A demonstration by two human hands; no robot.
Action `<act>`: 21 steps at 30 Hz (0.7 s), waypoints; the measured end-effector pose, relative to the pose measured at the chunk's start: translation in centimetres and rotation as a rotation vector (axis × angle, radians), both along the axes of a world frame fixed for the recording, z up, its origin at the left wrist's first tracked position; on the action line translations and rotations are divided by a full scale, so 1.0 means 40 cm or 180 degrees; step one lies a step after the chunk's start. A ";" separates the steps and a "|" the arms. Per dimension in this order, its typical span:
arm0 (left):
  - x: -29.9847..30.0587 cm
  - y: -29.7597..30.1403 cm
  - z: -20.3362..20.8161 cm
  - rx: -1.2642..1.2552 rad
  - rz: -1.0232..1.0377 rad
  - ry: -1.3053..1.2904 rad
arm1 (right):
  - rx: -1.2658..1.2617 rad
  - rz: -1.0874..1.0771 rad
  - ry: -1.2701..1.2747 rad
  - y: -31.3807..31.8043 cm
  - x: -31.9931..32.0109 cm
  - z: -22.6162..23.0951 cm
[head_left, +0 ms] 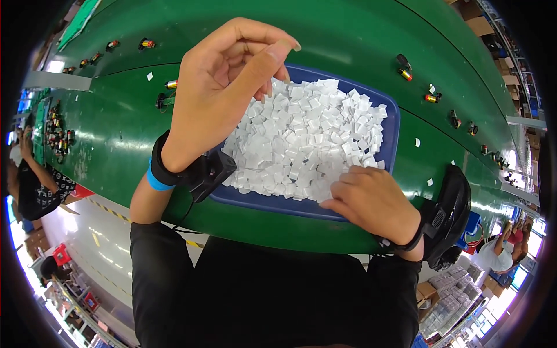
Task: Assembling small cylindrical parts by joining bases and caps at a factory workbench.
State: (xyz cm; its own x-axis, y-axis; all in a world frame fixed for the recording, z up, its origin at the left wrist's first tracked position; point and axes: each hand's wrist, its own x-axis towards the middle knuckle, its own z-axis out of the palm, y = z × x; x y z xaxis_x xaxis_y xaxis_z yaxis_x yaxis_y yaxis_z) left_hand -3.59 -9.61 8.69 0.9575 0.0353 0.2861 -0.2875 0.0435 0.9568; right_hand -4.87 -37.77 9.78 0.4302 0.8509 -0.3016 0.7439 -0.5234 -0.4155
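A blue tray (396, 124) heaped with small white square pieces (301, 127) sits on the green table before me. My left hand (232, 75) is raised over the tray's far left part, thumb and index finger pinched together; whatever lies between them, if anything, is too small to make out. Down at the near right part of the heap is my right hand (368, 197), its fingers curled and touching the white pieces. What those fingertips hold is hidden. Both wrists wear black straps, and a black device (213, 174) sits by the left one.
Small red-and-yellow cylinders with black parts (405, 74) lie scattered along the green table (342, 35), with a cluster (60, 133) at far left. A black bag-like object (452, 209) rests at the table's right edge. Other people (502, 255) are at both sides.
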 end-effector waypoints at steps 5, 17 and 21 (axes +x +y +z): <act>-0.001 0.007 0.005 0.0050 -0.0024 -0.0017 | -0.1146 -0.0011 0.0153 0.009 0.002 -0.010; -0.012 0.001 0.018 0.0280 0.0086 -0.0160 | 0.0714 -0.0163 -0.0616 0.051 -0.003 -0.029; -0.013 0.001 0.024 0.0333 0.0114 -0.0189 | 0.0664 0.0008 -0.0410 0.064 -0.020 -0.018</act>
State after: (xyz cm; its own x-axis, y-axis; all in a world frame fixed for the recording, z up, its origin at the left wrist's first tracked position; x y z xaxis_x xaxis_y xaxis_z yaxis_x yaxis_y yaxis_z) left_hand -4.13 -9.56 9.65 0.9374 0.0362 0.3463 -0.3434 -0.0671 0.9368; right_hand -5.69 -35.21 9.05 0.4516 0.8900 -0.0619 0.7989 -0.4343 -0.4161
